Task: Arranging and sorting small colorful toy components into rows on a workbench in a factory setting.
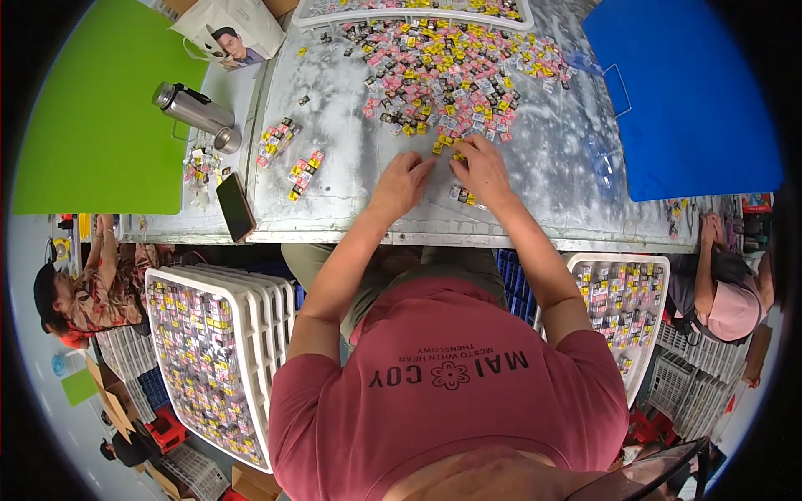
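Note:
On the metal table, a loose heap of small square plastic pieces [443, 79] in pink, yellow, black and white spreads in front of me. My right hand [484, 174] is at the heap's near edge, its thumb and fingertips closed around a small yellow piece [458, 156]. Just left of it, my left hand [401, 185] has its fingers bent and pressed together; anything in them is hidden. Another yellow piece [438, 148] lies between the two hands. A short row of pieces [462, 195] rests below my right hand.
Two groups of pieces [306, 174] lie to the left. Beyond them are a phone [236, 207], a steel flask [194, 108] and a bag [230, 33]. Green [100, 117] and blue [689, 100] boards flank the table. Filled white trays [152, 334] stand beside me; other people sit at both sides.

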Available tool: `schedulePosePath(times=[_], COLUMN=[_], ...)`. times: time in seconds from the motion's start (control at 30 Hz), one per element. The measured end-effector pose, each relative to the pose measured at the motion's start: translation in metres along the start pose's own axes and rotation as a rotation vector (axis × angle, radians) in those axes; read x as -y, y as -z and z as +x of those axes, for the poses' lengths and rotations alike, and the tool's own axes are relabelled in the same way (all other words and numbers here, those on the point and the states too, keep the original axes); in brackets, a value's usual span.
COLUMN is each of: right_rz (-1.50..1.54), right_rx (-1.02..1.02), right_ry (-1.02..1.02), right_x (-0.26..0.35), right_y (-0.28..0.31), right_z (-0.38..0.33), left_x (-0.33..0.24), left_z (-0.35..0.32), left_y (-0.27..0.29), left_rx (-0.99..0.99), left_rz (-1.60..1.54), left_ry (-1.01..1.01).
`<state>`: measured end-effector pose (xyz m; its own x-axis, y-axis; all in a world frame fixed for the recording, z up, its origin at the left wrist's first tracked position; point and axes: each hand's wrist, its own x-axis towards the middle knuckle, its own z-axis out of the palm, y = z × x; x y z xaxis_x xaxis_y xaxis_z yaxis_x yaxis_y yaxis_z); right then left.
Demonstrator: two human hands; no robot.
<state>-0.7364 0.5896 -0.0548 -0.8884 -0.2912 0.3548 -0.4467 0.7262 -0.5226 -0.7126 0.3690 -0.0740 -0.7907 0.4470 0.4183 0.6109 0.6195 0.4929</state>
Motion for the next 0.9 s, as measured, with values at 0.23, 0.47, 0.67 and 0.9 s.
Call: schedulePosePath(times=[0.23, 0.47, 0.67, 0.9], right_rz=[-0.048, -0.06, 0.176, 0.149], right_rx=[-0.03, 0.121, 0.191, 0.069], right_ry=[0.316, 0.377, 0.388, 0.297], right_x=[0.026, 0.019, 0.007, 0.012], right_y=[-0.052, -0.074, -0.061, -0.051], right_z=[0.063, 0.06, 0.041, 0.043], left_x=[-0.004, -0.001, 0.02, 0.022], left_z=[-0.026, -0.046, -0.045, -0.031], left_y=[0.009, 0.026, 0.031, 0.032], left_rx=[-0.118, -0.165, -0.21, -0.11], left_rz=[0.067, -0.017, -0.02, -0.036], left_ry=[0.244, 0.369, 0.371, 0.316])
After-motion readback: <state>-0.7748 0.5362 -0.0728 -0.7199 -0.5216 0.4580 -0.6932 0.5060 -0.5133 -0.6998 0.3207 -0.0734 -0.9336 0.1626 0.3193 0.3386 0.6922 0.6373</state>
